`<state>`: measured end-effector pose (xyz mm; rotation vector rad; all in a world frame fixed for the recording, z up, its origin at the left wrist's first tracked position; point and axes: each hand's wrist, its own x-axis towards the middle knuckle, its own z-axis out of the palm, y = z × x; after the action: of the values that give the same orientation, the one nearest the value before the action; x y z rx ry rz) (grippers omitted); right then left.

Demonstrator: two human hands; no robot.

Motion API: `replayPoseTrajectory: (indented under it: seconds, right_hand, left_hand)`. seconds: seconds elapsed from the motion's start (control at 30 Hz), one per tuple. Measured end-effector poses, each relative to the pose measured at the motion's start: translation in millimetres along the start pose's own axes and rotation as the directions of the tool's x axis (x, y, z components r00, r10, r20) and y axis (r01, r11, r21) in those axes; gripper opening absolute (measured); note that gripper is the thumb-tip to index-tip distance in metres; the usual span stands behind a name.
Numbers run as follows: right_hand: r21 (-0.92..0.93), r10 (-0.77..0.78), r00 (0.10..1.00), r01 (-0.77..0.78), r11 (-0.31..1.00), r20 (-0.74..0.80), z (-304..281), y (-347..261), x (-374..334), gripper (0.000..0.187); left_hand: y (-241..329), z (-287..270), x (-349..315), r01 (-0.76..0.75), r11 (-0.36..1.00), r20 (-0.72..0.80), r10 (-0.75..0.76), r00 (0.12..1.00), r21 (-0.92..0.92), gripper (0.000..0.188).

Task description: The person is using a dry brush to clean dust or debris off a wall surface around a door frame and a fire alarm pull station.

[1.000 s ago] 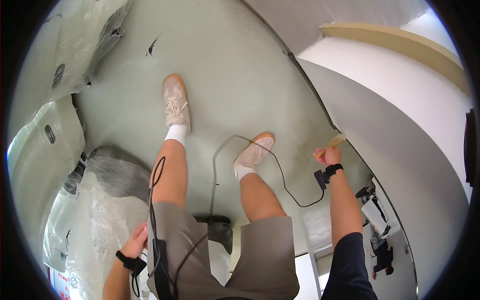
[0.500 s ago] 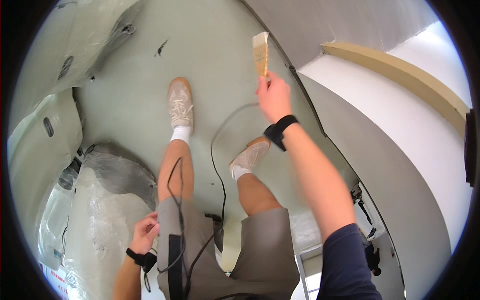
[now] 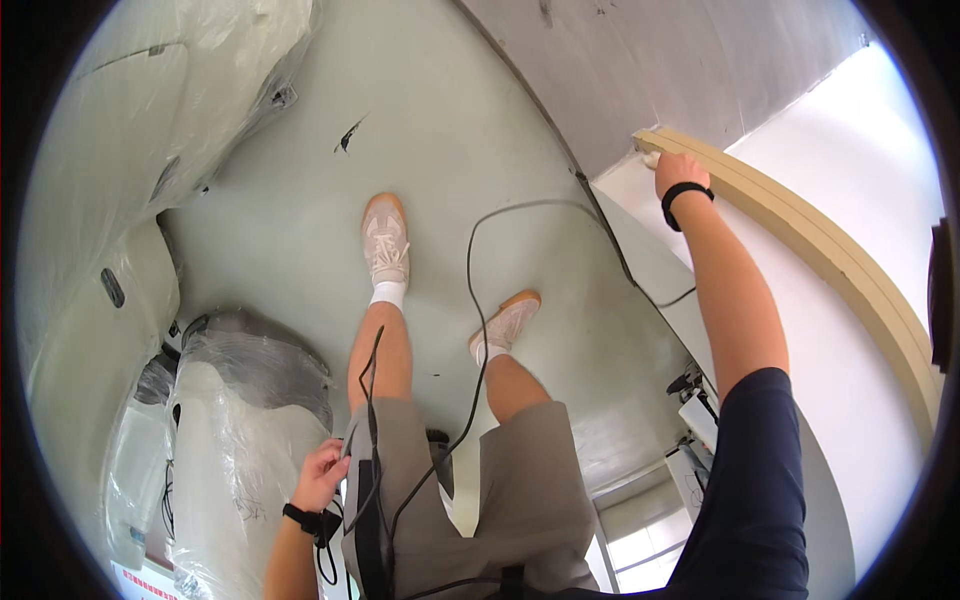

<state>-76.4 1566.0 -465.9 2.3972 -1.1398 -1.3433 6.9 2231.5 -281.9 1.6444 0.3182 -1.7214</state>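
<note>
My right hand (image 3: 683, 175) is closed on the paintbrush at the end of the white ledge, beside the tan strip (image 3: 760, 165). Only a pale bit of the paintbrush (image 3: 651, 159) shows past my fingers; the rest is hidden. Against the left side of my grey shorts (image 3: 535, 490), my left hand (image 3: 322, 475) has its fingers curled together. What they pinch, if anything, is hidden. Black cables (image 3: 473, 400) run over my lap, and one loops across the floor toward the wall.
Seats and panels wrapped in clear plastic (image 3: 250, 440) stand on the left. The pale green floor (image 3: 300, 220) has a dark torn mark (image 3: 349, 135). A grey panel (image 3: 640, 65) rises at the far right. Equipment and cables sit beyond the ledge at lower right.
My right hand has moved right with the paintbrush, from over the floor to the white ledge by the tan strip. The cable loop has shifted right. My left hand stays by the shorts.
</note>
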Motion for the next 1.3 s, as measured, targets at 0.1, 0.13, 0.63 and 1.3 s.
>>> replayPoseTrajectory:
  seconds: [0.1, 0.13, 0.63, 1.3]
  right_hand:
    - [-0.027, -0.069, 0.985, 0.074, 0.997, 0.157, 24.2, -2.7, 5.7, 0.028]
    - [0.072, -0.039, 0.974, 0.023, 0.997, 0.224, 26.5, -6.1, 8.4, 0.028]
    - [0.360, -0.332, 0.884, 0.207, 0.910, 0.328, 58.6, 12.7, 60.4, 0.030]
    - [0.738, -0.377, 0.859, 0.497, 0.457, -0.346, -281.0, 62.1, -238.2, 0.031]
  left_hand:
    - [37.8, 9.2, -0.1, 0.051, 0.994, -0.059, -0.057, 0.997, -0.096, 0.009]
    - [44.1, 9.1, 2.0, 0.154, 0.974, -0.081, -0.169, 0.982, -0.164, 0.008]
    - [38.8, -27.0, -31.3, 0.428, 0.884, 0.105, -0.452, 0.886, 0.188, 0.028]
    - [178.7, -68.2, -78.4, -0.018, 0.860, -0.200, 0.140, 0.970, 0.511, 0.038]
